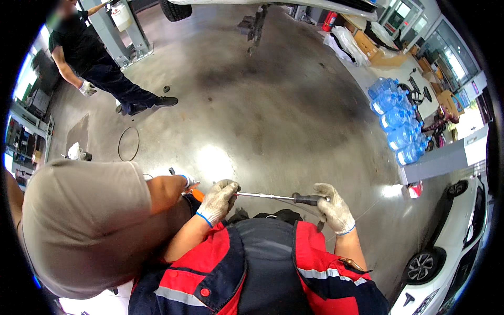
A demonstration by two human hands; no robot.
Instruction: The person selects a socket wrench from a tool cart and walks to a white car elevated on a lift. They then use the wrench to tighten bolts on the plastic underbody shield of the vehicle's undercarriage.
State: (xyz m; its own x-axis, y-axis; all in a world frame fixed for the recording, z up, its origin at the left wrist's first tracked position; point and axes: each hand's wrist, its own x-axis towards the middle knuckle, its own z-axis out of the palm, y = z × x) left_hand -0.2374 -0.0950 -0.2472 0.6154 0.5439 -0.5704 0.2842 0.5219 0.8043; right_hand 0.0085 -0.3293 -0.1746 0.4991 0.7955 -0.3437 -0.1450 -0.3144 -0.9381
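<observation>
In front of my chest, a long screwdriver (265, 196) with a thin metal shaft and a black handle lies almost level between my hands. My left hand (218, 202), in a pale knit glove with a blue cuff, is closed round the shaft end; its tip is hidden. My right hand (335, 211), gloved the same way, grips the end of the black handle with its fingers curled. Just left of my left hand, a co-worker's gloved hand (189, 181) is near a small orange thing (198, 195) that I cannot make out.
The co-worker in a beige shirt (86, 210) leans close at my left. Another person (86, 58) stands by a lift post (111, 37). A raised car (294, 5) is ahead. Blue water bottles (400, 119) and a white car (446, 236) are at right. A thin hoop (129, 144) lies on the floor.
</observation>
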